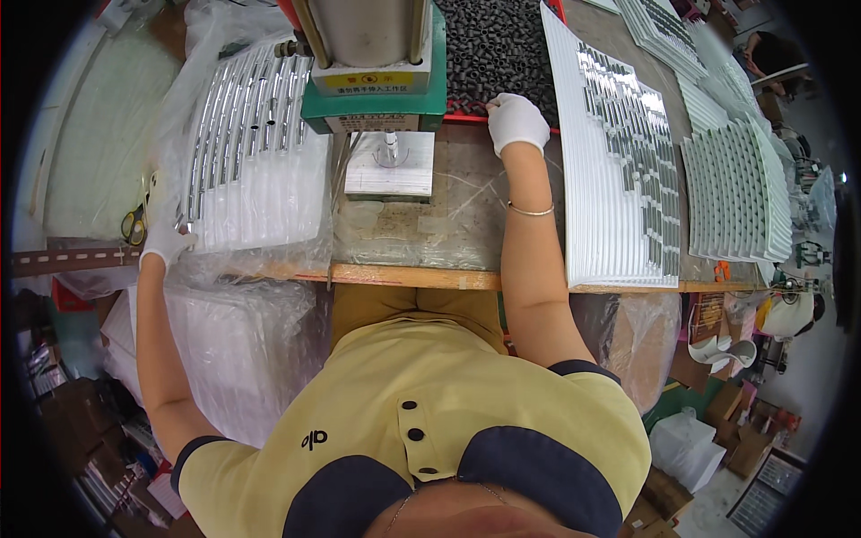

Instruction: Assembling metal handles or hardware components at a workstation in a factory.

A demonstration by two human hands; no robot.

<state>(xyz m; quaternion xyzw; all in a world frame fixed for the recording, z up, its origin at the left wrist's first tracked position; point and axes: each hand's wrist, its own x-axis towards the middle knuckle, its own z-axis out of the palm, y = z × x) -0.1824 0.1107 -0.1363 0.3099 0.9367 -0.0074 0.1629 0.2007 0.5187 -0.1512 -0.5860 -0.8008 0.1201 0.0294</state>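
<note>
My left hand [167,244], in a white glove, is at the near left corner of a white ribbed tray [269,211] holding rows of shiny metal tubes [235,134]. Its fingers close around the end of one shiny tube [183,224]. My right hand [520,123], also gloved, is at the near edge of a red bin [466,117] full of small black tubular pieces [493,49]. Those fingers are curled together, and what they hold is hidden. Between my hands stands a green press [375,106], with a metal block [389,172] under its ram.
Right of the bin lies another white ribbed tray [596,224] with rows of tubes. Farther right are stacked trays [737,193]. Yellow-handled scissors [134,224] lie at the left. Plastic sheeting surrounds the left tray. The table's wooden edge [413,276] runs before my body.
</note>
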